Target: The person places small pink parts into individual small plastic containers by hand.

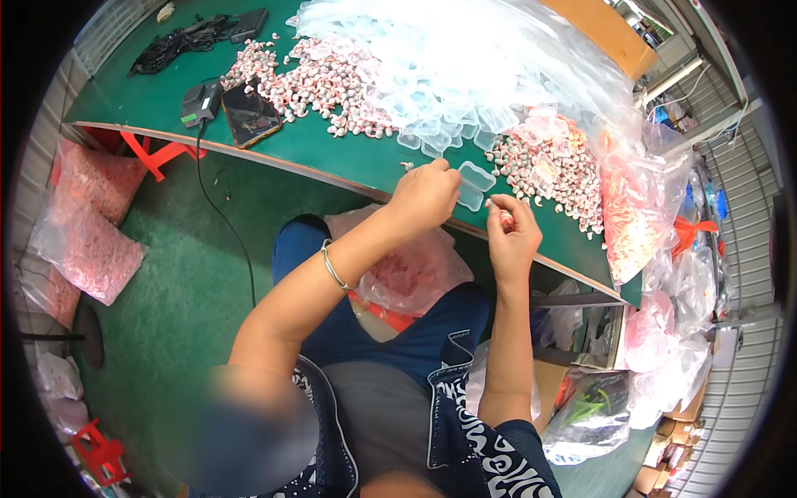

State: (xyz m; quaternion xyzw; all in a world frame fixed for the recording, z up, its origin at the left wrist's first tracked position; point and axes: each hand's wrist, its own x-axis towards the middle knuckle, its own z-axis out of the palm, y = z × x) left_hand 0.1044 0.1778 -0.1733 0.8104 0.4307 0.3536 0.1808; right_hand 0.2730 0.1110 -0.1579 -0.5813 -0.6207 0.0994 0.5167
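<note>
A small clear plastic box (476, 176) lies with its lid open near the table's front edge, between my two hands. My left hand (425, 197) is just left of it, fingers pinched together by the box; what they hold, if anything, is hidden. Just right of the box, my right hand (513, 236) is closed on small red-and-white pieces (506, 219), partly covered by the fingers. One loose small piece (407, 166) lies left of my left hand. A pile of small rounded grey-and-pink pieces (573, 187) spreads to the right of the box.
Many clear boxes (432, 133) and a second pile of pieces (332, 87) cover the green table (166, 104). A phone (251, 116), a corded device (200, 104) and a bag of orange-pink pieces (628, 224) stand there too. An open bag (407, 270) is at my lap.
</note>
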